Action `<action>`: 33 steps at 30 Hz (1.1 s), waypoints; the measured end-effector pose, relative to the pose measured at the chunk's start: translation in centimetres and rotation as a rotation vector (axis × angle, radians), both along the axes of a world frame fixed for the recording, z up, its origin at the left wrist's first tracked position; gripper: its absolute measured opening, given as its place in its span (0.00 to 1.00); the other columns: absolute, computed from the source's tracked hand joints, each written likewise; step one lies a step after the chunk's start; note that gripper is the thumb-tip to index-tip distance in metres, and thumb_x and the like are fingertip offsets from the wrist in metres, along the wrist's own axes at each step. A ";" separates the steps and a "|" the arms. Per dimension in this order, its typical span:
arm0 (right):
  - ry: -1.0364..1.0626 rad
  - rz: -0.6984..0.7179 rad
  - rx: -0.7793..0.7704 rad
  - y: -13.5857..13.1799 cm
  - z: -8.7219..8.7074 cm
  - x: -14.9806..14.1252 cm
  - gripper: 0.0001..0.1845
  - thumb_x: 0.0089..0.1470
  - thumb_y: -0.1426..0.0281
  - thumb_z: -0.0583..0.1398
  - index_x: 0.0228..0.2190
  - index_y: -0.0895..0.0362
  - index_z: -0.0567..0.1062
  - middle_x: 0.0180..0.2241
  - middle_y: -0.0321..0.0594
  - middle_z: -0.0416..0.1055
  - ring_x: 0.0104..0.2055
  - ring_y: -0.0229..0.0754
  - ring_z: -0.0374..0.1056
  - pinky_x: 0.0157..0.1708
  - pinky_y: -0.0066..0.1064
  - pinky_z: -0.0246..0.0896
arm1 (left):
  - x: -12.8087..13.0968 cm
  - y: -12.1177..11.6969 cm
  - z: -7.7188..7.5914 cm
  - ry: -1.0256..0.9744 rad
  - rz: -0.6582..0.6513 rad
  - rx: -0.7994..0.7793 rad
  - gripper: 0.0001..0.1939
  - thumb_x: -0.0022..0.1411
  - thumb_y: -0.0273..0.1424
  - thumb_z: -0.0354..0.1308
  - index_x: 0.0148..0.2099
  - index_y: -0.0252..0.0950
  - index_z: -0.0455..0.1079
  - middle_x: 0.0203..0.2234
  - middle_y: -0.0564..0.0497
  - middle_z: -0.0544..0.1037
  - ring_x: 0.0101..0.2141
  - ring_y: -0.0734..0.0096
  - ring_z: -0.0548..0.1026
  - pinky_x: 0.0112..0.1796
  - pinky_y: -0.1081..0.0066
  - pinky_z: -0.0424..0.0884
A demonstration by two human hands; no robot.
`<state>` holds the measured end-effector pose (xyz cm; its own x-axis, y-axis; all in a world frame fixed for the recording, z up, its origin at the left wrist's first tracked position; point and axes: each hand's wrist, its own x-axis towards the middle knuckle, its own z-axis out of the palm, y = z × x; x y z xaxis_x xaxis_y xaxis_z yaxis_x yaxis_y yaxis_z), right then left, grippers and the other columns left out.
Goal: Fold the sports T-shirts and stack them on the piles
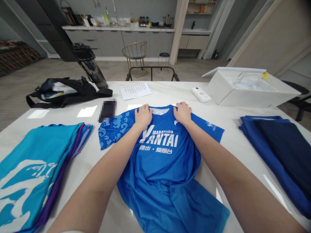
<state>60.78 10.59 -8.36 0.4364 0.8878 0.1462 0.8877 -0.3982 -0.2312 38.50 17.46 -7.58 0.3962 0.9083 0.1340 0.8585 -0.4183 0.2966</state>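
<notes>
A blue short-sleeved marathon T-shirt (159, 165) lies front up on the white marble-patterned table (228, 113), directly before the person, its collar toward the far side and its lower part rumpled. The left hand (143, 116) rests on the shoulder beside the collar, its fingers close together; the right hand (182, 112) lies on the other shoulder, its fingers slightly bent and near one another. Whether either hand pinches the cloth, I cannot tell. The sleeve beside the left hand bears a pale cloud pattern, and white "Marathon Yantai" lettering crosses the chest between the forearms. At left lies a stack of folded garments with a teal one (58, 142) on top; at right, a folded navy garment (284, 145) lies over blue cloth. Farther back are a black strapped bag (73, 95), a dark bottle (93, 66), a pixelated dark item (108, 109) near the patterned sleeve, a printed sheet (136, 92), a small white device (201, 95) and an open white box (255, 98)
</notes>
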 end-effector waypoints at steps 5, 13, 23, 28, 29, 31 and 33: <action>-0.032 -0.001 0.011 0.3 0.8 0.3 0.17 0.66 0.64 0.49 0.44 0.57 0.75 0.55 0.58 0.68 0.58 0.59 0.59 0.55 0.54 0.54 | -0.9 2.7 0.7 0.010 0.083 0.057 0.18 0.72 0.35 0.45 0.56 0.35 0.70 0.55 0.33 0.72 0.56 0.42 0.67 0.54 0.47 0.63; -0.047 0.014 -0.049 3.8 0.3 1.7 0.19 0.69 0.68 0.45 0.48 0.60 0.73 0.53 0.59 0.69 0.57 0.60 0.60 0.54 0.53 0.52 | 1.2 6.3 -0.5 -0.002 0.017 0.085 0.19 0.74 0.30 0.39 0.53 0.33 0.70 0.53 0.34 0.73 0.55 0.46 0.68 0.54 0.51 0.61; -0.133 0.056 0.037 9.8 0.1 5.1 0.19 0.69 0.68 0.45 0.46 0.61 0.73 0.52 0.58 0.70 0.55 0.59 0.60 0.53 0.51 0.52 | 3.4 10.8 -0.5 -0.019 0.149 0.177 0.20 0.72 0.26 0.37 0.56 0.28 0.68 0.54 0.31 0.72 0.55 0.44 0.67 0.54 0.50 0.59; -0.173 0.178 0.146 8.2 0.9 3.6 0.16 0.68 0.66 0.49 0.49 0.59 0.72 0.51 0.57 0.71 0.55 0.60 0.60 0.53 0.51 0.52 | 3.4 8.5 0.1 0.048 -0.007 0.259 0.16 0.73 0.31 0.45 0.57 0.32 0.66 0.55 0.35 0.72 0.56 0.47 0.66 0.54 0.52 0.59; -0.172 0.225 0.150 7.5 1.2 2.9 0.16 0.68 0.65 0.50 0.48 0.58 0.73 0.50 0.56 0.71 0.54 0.59 0.61 0.52 0.49 0.52 | 3.3 7.6 0.4 0.065 -0.069 0.259 0.16 0.72 0.31 0.45 0.56 0.33 0.67 0.55 0.36 0.72 0.56 0.48 0.67 0.54 0.53 0.59; -0.150 0.322 0.121 5.5 1.7 1.3 0.15 0.68 0.63 0.52 0.45 0.57 0.74 0.48 0.53 0.72 0.53 0.57 0.63 0.51 0.47 0.54 | 3.1 5.5 0.8 0.095 -0.177 0.241 0.15 0.73 0.30 0.45 0.55 0.35 0.69 0.54 0.38 0.73 0.55 0.51 0.68 0.53 0.54 0.60; -0.112 0.385 0.070 3.1 2.0 -0.6 0.14 0.67 0.63 0.53 0.44 0.56 0.75 0.48 0.51 0.72 0.51 0.55 0.65 0.49 0.43 0.56 | 2.8 3.0 1.2 0.116 -0.240 0.215 0.14 0.73 0.30 0.46 0.53 0.37 0.70 0.52 0.40 0.74 0.53 0.52 0.69 0.52 0.56 0.62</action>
<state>60.19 13.70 -6.37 0.0518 0.9694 0.2399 0.9900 -0.0183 -0.1396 41.25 20.42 -6.41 0.6193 0.7430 0.2538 0.7507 -0.6550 0.0859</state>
